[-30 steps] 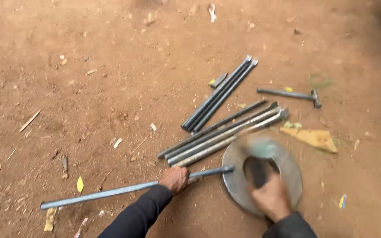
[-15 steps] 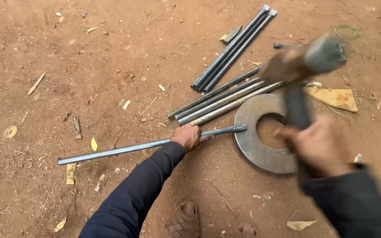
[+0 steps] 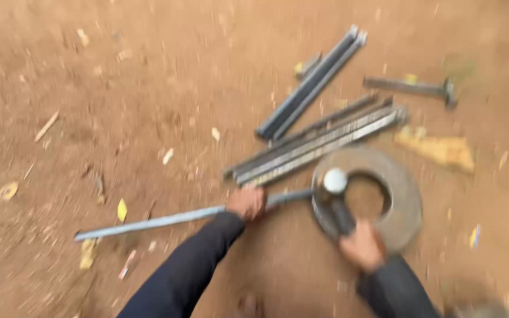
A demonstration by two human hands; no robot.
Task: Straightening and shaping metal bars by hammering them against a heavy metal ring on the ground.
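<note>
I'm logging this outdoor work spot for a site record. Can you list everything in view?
long metal rod: one, grey, on the ground, one end at the ring
metal ring: one, grey, flat on the dirt
hammer: one, dark handle, head on the ring's inner edge
metal bars: several, grey, bundled above the ring
dark bars: a few, farther up
second hammer: one, top right
dirt ground: reddish brown
left hand: gripping the rod
right hand: gripping the hammer handle

Two hammers (image 3: 332, 197) (image 3: 413, 87), one steel ring (image 3: 405, 197), one long rod (image 3: 172, 219) (loose bars too blurred to count).
</note>
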